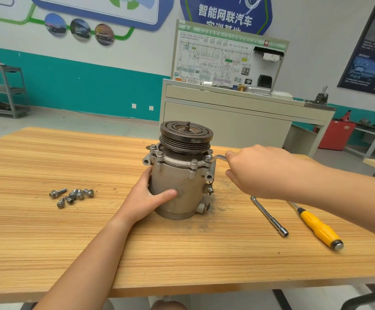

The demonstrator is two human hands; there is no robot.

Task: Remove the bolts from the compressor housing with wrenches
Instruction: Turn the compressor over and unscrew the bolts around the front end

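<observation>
Grey compressor [182, 186] stands upright mid-tabletop [47, 231], dark grooved pulley [186, 135] on top. Left hand [146, 198] wraps its body; right hand [260, 173] grips a wrench [219, 157] seated on a flange bolt [208, 158].

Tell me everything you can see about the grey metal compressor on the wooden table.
The grey cast-metal cylindrical compressor stands upright on the striped wooden table, a dark grooved pulley with a threaded shaft stub on top. Its flange below the pulley holds several seated silver bolts. The surface looks dull and smudged; small ports jut out lower right. The left hand grips its body; a bent silver wrench, held by the right hand, sits on a right-side bolt.
</observation>
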